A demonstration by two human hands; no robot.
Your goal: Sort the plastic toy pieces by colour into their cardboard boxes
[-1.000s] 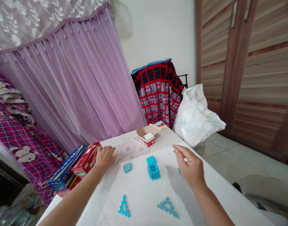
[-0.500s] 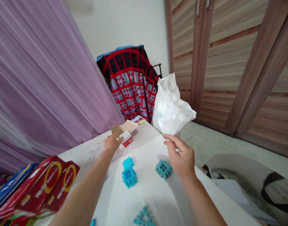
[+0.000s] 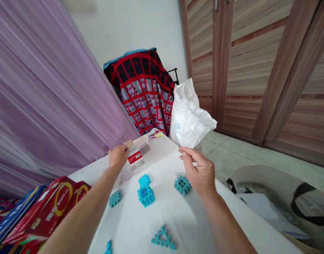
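My left hand [image 3: 118,156] is closed at the near left side of a small white and red cardboard box [image 3: 135,157], which looks smeared by motion. My right hand [image 3: 200,171] is held in a pinch at the table's right edge, just below a crumpled white plastic bag [image 3: 190,118]; what its fingertips hold, if anything, cannot be made out. Between my arms lie blue interlocking toothed pieces: a joined pair [image 3: 145,192], a teal rounded one [image 3: 182,185] beside my right wrist, a triangular one [image 3: 163,238], and a flat one [image 3: 115,199] near my left forearm.
The white table [image 3: 162,169] holds another small blue piece [image 3: 108,247] at the front. Red boxes [image 3: 48,208] stand at left below a purple curtain [image 3: 58,88]. Behind is a red checked cloth [image 3: 146,95]. A fabric bag [image 3: 273,201] sits at right, before the wooden wardrobe [image 3: 252,70].
My left hand has moved slightly left, and the cardboard box has shifted left and turned, showing more of its red face. The flat teal piece now shows clearly. The right hand keeps its pinch.
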